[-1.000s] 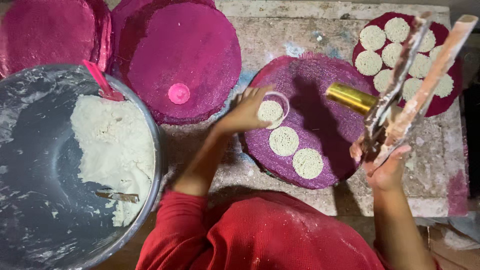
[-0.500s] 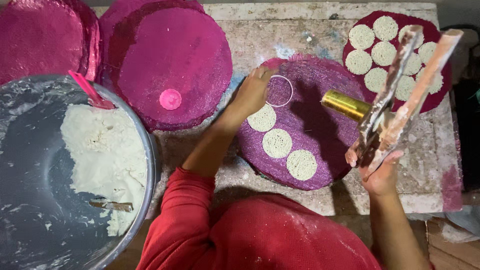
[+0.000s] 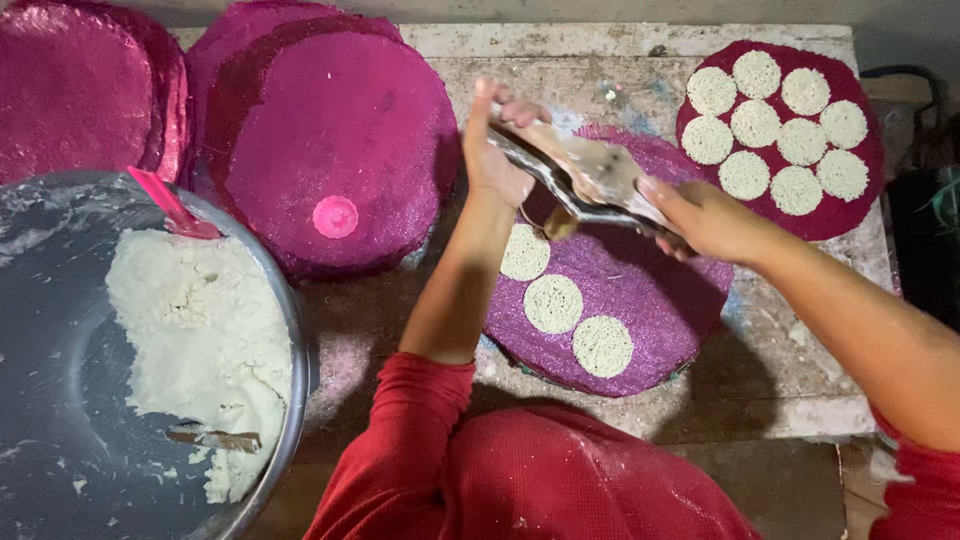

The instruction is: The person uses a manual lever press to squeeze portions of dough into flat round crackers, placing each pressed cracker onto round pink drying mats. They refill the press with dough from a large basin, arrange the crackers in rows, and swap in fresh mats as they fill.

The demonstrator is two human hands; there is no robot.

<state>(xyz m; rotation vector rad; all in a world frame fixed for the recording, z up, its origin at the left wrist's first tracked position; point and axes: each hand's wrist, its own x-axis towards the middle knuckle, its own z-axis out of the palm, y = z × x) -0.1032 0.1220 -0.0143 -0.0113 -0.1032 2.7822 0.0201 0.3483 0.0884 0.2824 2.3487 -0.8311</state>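
Nearest, a red garment is seen at the lower edge. At near left a metal bowl holds pale dough, with a pink scraper leaning at its rim. On the bench, a purple mat carries three noodle rounds in a row. Above the mat, a metal press is gripped by both hands: left hand clenched on its far end, right hand closed over its near handles. Farther left, stacked magenta mats are noted, a pink disc on top. At far right, another mat bears nine rounds.
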